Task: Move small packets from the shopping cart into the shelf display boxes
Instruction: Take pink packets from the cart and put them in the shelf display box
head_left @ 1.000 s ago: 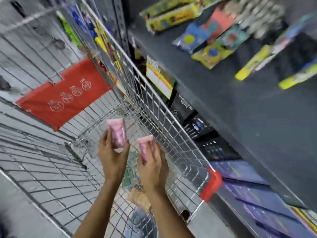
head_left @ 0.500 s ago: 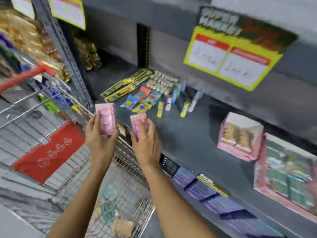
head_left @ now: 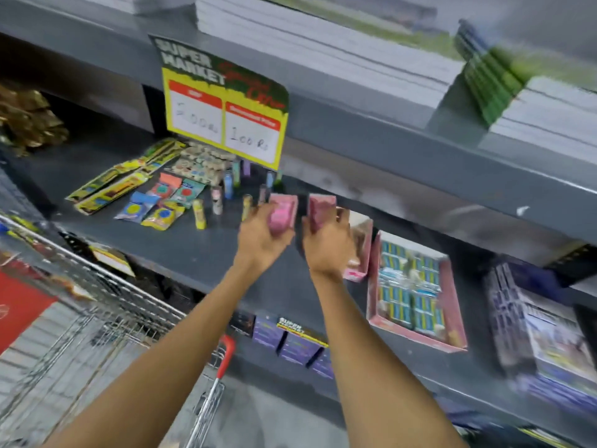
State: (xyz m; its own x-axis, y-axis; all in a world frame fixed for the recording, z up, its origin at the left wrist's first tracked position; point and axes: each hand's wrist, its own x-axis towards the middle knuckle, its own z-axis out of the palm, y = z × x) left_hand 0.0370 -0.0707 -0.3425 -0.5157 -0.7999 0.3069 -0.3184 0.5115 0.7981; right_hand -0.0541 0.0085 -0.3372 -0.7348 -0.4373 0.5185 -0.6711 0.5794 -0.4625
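- Carrying one pink packet in each hand, head view only: left hand [head_left: 263,236] closed round the left packet [head_left: 284,213], right hand [head_left: 328,242] closed round the right packet [head_left: 319,211], both held above the grey shelf [head_left: 181,250].
- Small pink display box [head_left: 361,250] sits just beside the right hand, partly hidden behind it; bigger pink box [head_left: 416,292] of blue packets is further right.
- Risk (my guess): two packets at once could miss the small box, or knock the upright tubes [head_left: 226,189] nearby.
- Packets look small, pink, soft-wrapped; print blurred.
- Shopping cart [head_left: 106,312] at lower left.
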